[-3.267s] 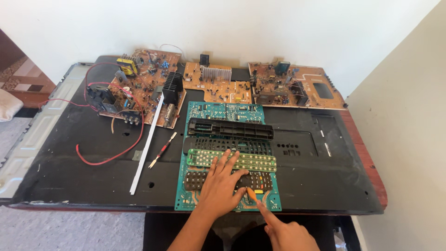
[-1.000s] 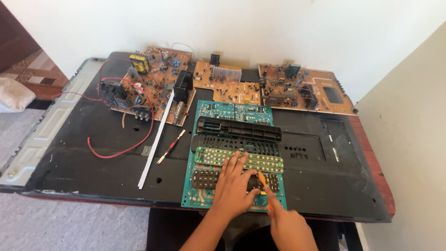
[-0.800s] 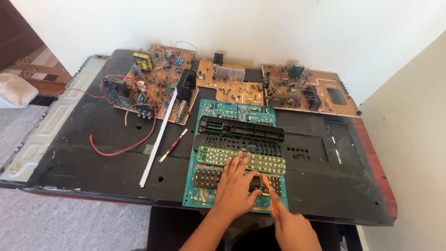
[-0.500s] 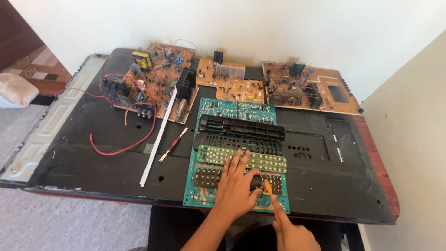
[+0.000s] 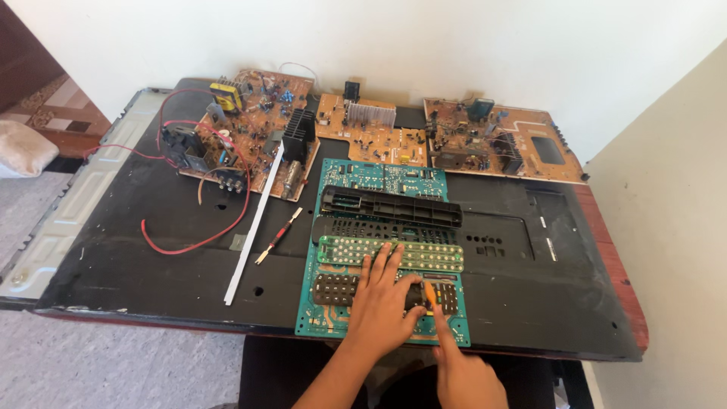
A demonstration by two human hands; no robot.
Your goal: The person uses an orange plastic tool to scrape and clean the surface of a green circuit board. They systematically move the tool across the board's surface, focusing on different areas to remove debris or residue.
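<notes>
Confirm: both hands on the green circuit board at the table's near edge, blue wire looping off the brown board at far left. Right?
Not quite. The head view shows the wire looping off the brown board is red, not blue. The rest holds: the left hand and right hand are both on the green circuit board at the table's near edge.

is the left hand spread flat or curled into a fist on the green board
Spread flat. The left hand lies palm down with fingers fanned over the green circuit board and its black keypad strip.
</notes>
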